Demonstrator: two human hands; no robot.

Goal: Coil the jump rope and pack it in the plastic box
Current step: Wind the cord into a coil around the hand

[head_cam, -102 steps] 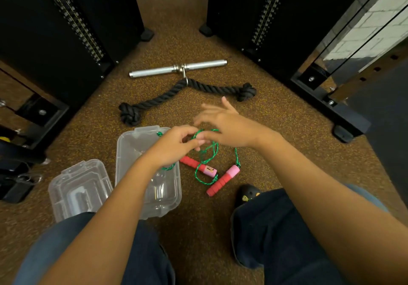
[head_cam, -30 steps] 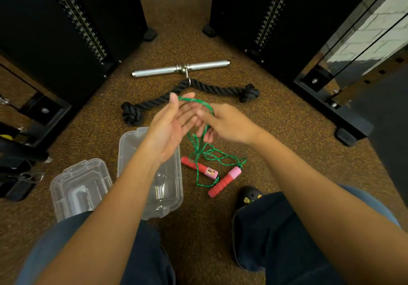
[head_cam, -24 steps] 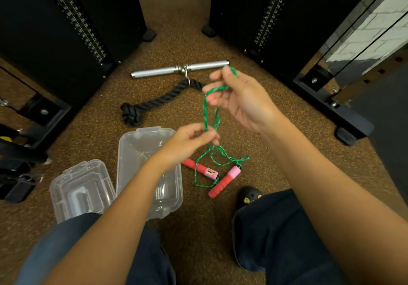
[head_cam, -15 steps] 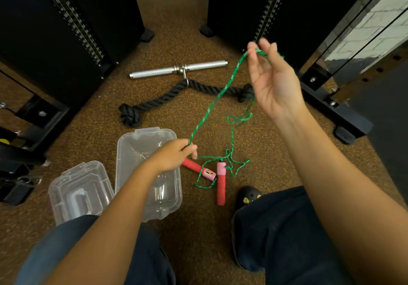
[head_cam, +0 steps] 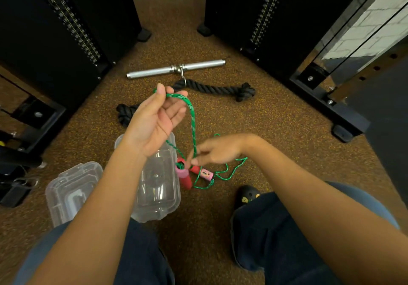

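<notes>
Left hand is raised palm-up above the far end of the plastic box, fingers loosely curled, with the green jump rope draped over the fingertips and caught under the thumb. From there the cord runs almost straight down toward the viewer to the right hand, which pinches it between thumb and forefinger, other fingers loosely bent. So the held span's long axis is near-far in the frame, top end at the left hand, bottom end at the right. The rest of the cord lies in loose loops on the brown speckled floor right of the box. 2 red-and-pink handles sit just beside the box's right wall: 1 points its pink cap up at the camera, red grip toward the viewer; the other lies roughly left-right, mostly hidden under the right hand. Box is open, long axis near-far, nothing of the rope inside. Its clear lid lies to the left, apart from it. A black tricep rope and a chrome bar lie farther out.
</notes>
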